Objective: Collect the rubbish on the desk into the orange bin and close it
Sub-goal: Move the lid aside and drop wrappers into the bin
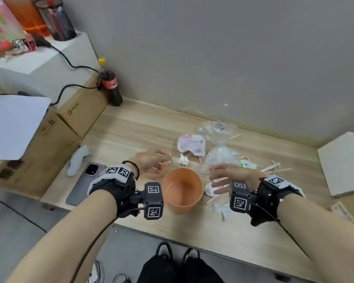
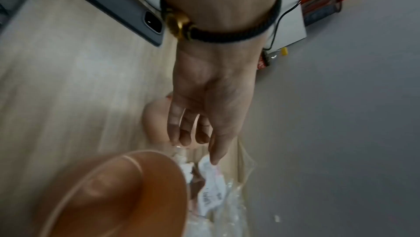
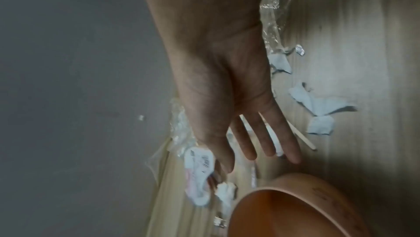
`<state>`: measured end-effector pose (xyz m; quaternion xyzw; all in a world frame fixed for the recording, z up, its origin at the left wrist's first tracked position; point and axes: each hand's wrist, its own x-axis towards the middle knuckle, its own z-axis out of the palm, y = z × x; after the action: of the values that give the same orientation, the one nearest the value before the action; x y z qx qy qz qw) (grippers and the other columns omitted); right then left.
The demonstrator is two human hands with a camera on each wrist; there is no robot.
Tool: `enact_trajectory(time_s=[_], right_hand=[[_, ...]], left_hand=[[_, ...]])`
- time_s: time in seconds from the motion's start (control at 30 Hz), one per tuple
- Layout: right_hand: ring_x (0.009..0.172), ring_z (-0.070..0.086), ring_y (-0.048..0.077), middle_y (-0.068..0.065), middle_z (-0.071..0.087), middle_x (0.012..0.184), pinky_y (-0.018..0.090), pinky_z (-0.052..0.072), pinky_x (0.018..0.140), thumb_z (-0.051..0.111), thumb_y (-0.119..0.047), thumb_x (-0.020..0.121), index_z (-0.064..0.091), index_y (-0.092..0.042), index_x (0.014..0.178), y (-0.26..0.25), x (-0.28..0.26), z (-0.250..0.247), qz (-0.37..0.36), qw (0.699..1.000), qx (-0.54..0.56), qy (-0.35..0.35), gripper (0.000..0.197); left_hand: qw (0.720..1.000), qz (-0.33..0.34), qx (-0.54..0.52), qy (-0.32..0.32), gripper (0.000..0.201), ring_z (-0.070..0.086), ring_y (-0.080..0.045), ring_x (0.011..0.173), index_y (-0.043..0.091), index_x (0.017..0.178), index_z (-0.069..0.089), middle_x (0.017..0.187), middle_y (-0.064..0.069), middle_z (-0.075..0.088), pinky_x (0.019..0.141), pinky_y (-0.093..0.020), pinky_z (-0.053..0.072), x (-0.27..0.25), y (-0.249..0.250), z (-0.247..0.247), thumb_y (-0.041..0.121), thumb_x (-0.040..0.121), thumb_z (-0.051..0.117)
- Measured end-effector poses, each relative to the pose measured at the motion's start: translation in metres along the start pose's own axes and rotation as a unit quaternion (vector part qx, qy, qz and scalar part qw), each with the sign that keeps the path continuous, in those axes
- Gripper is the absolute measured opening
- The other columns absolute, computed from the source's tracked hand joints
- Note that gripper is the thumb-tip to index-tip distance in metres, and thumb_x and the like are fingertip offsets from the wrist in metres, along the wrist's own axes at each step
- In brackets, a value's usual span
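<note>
The orange bin (image 1: 183,208) stands open and empty near the desk's front edge, between my hands. My left hand (image 1: 151,161) hovers to its far left, fingers loosely curled and the index finger stretched toward a crumpled white paper (image 1: 181,160); it holds nothing. A peach round piece (image 2: 156,120) lies under that hand. My right hand (image 1: 221,178) is spread flat just right of the bin, over a white tissue (image 1: 209,188). A pink-white wrapper (image 1: 191,145), clear plastic bags (image 1: 221,154), wooden sticks (image 1: 274,170) and paper scraps (image 1: 221,209) litter the desk behind and to the right.
A grey phone (image 1: 84,182) and a white controller (image 1: 77,160) lie left of the bin. Cardboard boxes (image 1: 80,111) and a cola bottle (image 1: 110,86) stand at the back left. A white board (image 1: 343,162) sits at the right edge. The grey wall closes the back.
</note>
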<state>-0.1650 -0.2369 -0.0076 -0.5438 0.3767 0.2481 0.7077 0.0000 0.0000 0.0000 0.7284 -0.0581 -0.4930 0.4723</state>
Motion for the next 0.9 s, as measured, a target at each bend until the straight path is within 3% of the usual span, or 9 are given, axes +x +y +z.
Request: enact_trajectory(time_s=[0.07,0.2,0.33,0.47,0.6,0.67,0.73,0.8,0.9], right_hand=[[0.085,0.063,0.029,0.015,0.057,0.104,0.051,0.054,0.088,0.065,-0.008,0.087,0.051,-0.007,0.119,0.002,0.011,0.014,0.023,0.999,-0.035,-0.027,0.035],[0.074,0.07,0.022,0.013,0.067,0.091,0.043,0.059,0.079,0.065,0.002,0.084,0.053,-0.008,0.115,0.006,0.026,0.041,0.01,0.995,-0.096,-0.03,0.034],[0.085,0.069,0.025,0.019,0.064,0.105,0.037,0.06,0.068,0.066,0.003,0.083,0.056,-0.003,0.112,-0.002,0.037,0.051,-0.074,0.99,-0.116,0.03,0.031],[0.09,0.068,0.026,0.014,0.066,0.104,0.039,0.059,0.08,0.065,-0.016,0.087,0.058,-0.005,0.11,-0.006,0.038,0.043,-0.108,0.987,-0.099,0.068,0.026],[0.086,0.061,0.02,0.007,0.062,0.099,0.034,0.055,0.076,0.056,-0.019,0.093,0.062,-0.008,0.11,-0.003,0.023,0.006,-0.107,0.973,-0.127,0.16,0.021],[0.082,0.057,0.018,0.005,0.059,0.097,0.029,0.052,0.071,0.052,-0.01,0.093,0.064,-0.008,0.104,0.0,0.016,-0.015,-0.127,0.95,-0.137,0.249,0.016],[0.079,0.054,0.017,0.005,0.059,0.095,0.026,0.048,0.065,0.049,0.0,0.089,0.065,-0.009,0.1,0.003,0.013,-0.033,-0.177,0.888,-0.176,0.387,0.022],[0.083,0.055,0.018,0.007,0.062,0.097,0.03,0.048,0.072,0.049,0.005,0.084,0.066,-0.005,0.102,0.004,0.017,-0.05,-0.22,0.827,-0.203,0.475,0.027],[0.115,0.052,0.027,0.012,0.058,0.123,0.038,0.042,0.098,0.059,-0.007,0.082,0.061,-0.01,0.116,0.001,0.04,-0.064,-0.204,0.83,-0.291,0.43,0.034]], left_hand=[[0.998,-0.028,0.049,-0.027,0.013,0.044,-0.011,0.058,0.013,0.099,0.053,0.074,-0.002,0.048,0.059,-0.022,0.045,0.002,-0.011,0.002,0.017,0.092,0.063],[0.993,-0.03,0.101,-0.057,0.015,0.039,-0.013,0.056,0.014,0.099,0.045,0.068,-0.001,0.043,0.049,-0.02,0.033,0.013,-0.039,0.006,0.017,0.094,0.059],[0.993,0.019,0.117,0.012,0.01,0.05,-0.022,0.074,0.017,0.092,0.049,0.086,-0.006,0.052,0.053,-0.022,0.043,0.026,-0.042,-0.005,0.023,0.095,0.056],[0.995,0.03,0.092,0.032,0.01,0.052,-0.017,0.068,0.018,0.09,0.048,0.082,-0.005,0.052,0.052,-0.023,0.046,0.032,-0.039,-0.008,0.019,0.096,0.055],[0.995,0.034,0.094,0.023,0.008,0.048,-0.018,0.063,0.016,0.094,0.048,0.077,-0.006,0.05,0.051,-0.024,0.043,0.04,-0.036,-0.003,0.019,0.096,0.055],[0.993,0.044,0.101,0.035,0.007,0.042,-0.015,0.056,0.017,0.093,0.05,0.071,-0.002,0.047,0.048,-0.022,0.036,0.044,-0.035,0.0,0.019,0.095,0.056],[0.992,0.052,0.099,0.055,0.006,0.04,-0.015,0.056,0.017,0.093,0.053,0.071,0.0,0.047,0.048,-0.024,0.033,0.047,-0.037,0.002,0.021,0.094,0.057],[0.993,0.052,0.087,0.065,0.006,0.041,-0.016,0.06,0.019,0.092,0.055,0.072,0.001,0.049,0.049,-0.024,0.032,0.049,-0.04,0.003,0.024,0.094,0.057],[0.995,0.046,0.065,0.067,0.01,0.044,-0.015,0.064,0.021,0.097,0.058,0.084,0.002,0.056,0.051,-0.024,0.035,0.047,-0.046,0.004,0.03,0.094,0.058]])
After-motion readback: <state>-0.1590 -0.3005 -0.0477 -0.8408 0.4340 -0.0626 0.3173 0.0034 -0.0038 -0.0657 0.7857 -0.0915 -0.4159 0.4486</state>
